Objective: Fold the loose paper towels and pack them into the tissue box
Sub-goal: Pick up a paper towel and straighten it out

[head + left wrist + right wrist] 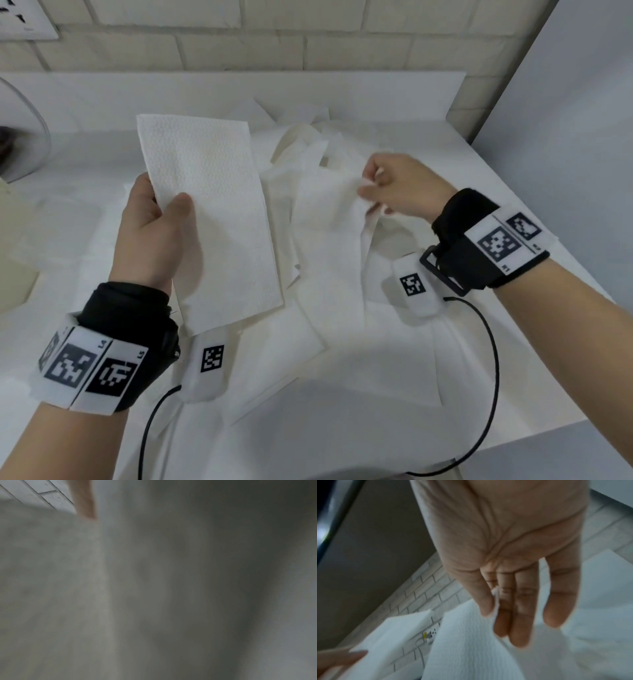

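The person stands at a white table [513, 192] with a folded paper towel [212, 219] held upright in the left hand [150, 236], thumb on the near face and fingers behind it, so it is pinched flat and clear of the table. The right hand [400, 188] pinches the top edge of a loose paper towel [329, 205] between thumb and fingers and has it lifted off the pile of loose towels [308, 144] lying just beyond it. From the right wrist the same pinch shows: the thumb closes on the sheet's edge against the fingers [520, 615].

To my eye one towel is done and the second is being taken up for folding; packing has not begun. I cannot see a tissue box for certain; a pale shape at the left edge is too cut off to name. The next move seems to call for setting the folded towel down, or using both hands on the new sheet to bring its edges together squarely.

Counting: one folded towel, one sheet being lifted, two hands. The heap holds several more sheets, overlapping too much to count. The left wrist view is a grey blur.
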`<state>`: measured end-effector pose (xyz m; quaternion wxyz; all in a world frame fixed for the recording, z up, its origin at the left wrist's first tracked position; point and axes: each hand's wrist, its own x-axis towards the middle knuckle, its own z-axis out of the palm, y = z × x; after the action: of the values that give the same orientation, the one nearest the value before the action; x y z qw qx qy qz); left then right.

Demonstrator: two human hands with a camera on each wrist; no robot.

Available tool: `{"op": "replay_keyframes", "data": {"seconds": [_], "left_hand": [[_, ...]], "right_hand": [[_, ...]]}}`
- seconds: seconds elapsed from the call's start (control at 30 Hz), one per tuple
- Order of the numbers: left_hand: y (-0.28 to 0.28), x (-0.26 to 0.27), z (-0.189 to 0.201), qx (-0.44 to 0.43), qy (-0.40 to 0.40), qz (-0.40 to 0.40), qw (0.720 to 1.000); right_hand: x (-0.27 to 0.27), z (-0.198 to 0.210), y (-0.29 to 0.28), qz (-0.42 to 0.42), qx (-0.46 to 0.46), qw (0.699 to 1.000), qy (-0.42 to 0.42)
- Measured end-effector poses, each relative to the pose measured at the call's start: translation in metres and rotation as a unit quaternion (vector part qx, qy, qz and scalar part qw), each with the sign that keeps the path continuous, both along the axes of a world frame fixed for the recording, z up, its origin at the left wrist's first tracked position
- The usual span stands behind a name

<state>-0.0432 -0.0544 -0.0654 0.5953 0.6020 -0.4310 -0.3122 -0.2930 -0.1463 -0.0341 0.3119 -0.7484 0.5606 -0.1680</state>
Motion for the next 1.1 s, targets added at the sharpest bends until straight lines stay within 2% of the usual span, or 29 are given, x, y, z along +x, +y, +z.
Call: {"op": "replay_keyframes", "data": {"seconds": [0.1,0.2,0.27,0.33,0.43,0.5,0.57,0.63,0.73,0.8,0.93,1.0,1.1], "left_hand": [[-0.002,0.003,0.002,-0.005,-0.004,0.021,1.000],[-0.005,0.004,0.004,-0.009,-0.001,0.024,1.000],[-0.005,0.003,0.007,-0.010,0.000,0.021,1.000],[-0.006,0.002,0.009,-0.015,0.005,0.015,1.000],[-0.008,-0.002,0.014,-0.028,0.019,0.005,0.999],[-0.008,-0.006,0.018,-0.033,0.032,-0.013,0.999],[-0.005,-0.012,0.024,-0.039,0.041,-0.046,0.997],[-0.001,-0.019,0.031,-0.039,0.039,-0.084,0.995],[0.009,-0.035,0.041,-0.042,0.031,-0.143,0.988],[0.009,-0.039,0.041,-0.036,0.061,-0.143,0.987],[0.005,-0.046,0.033,0.005,0.182,-0.198,0.963],[0.009,-0.052,0.032,0.012,0.181,-0.196,0.964],[0.008,-0.067,0.028,0.008,0.130,-0.215,0.968]], "right_hand": [[0.006,0.026,-0.002,0.002,-0.145,0.984,-0.104],[0.015,0.050,0.002,0.024,-0.196,0.954,-0.225],[0.019,0.064,0.006,0.068,-0.217,0.931,-0.286],[0.026,0.075,0.012,0.120,-0.211,0.906,-0.347],[0.040,0.083,0.020,0.168,-0.146,0.863,-0.454],[0.048,0.085,0.022,0.189,-0.122,0.843,-0.489],[0.054,0.087,0.024,0.188,-0.126,0.848,-0.479],[0.056,0.084,0.026,0.164,-0.136,0.873,-0.439],[0.059,0.071,0.024,0.090,-0.190,0.923,-0.322],[0.060,0.058,0.021,0.050,-0.196,0.946,-0.253],[0.056,0.036,0.022,0.006,-0.198,0.961,-0.194],[0.053,0.027,0.024,-0.005,-0.199,0.967,-0.161],[0.047,0.015,0.030,-0.037,-0.166,0.976,-0.133]]}}
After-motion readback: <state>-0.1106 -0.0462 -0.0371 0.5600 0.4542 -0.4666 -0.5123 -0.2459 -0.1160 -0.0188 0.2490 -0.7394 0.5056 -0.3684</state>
